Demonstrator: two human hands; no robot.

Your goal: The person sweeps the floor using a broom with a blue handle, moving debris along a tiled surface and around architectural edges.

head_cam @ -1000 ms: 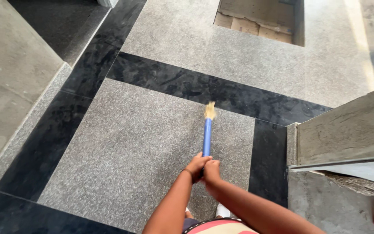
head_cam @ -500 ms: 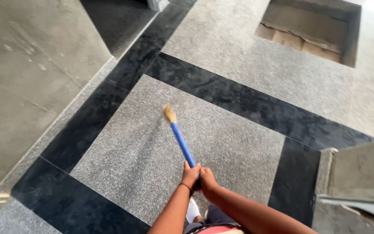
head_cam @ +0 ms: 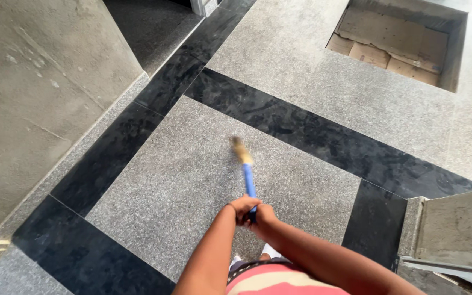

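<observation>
Concrete wall (head_cam: pixel 34 98) bounds the left; floor (head_cam: pixel 181 180) between is open. Left hand (head_cam: pixel 241 206) and right hand (head_cam: pixel 264 214) are both clenched around the blue broom handle (head_cam: pixel 249 183), bristles (head_cam: pixel 241 149) blurred above grey tile. Strokes best kept low, short. Stone ledge (head_cam: pixel 454 235) crowds the right; sunken pit (head_cam: pixel 405 43) far right.

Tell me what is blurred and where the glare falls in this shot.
Head view: the brush head and blue handle are motion-blurred; both hands, left hand and right hand, and the granite floor stay fairly sharp; daylight washes out the top right corner.
</observation>
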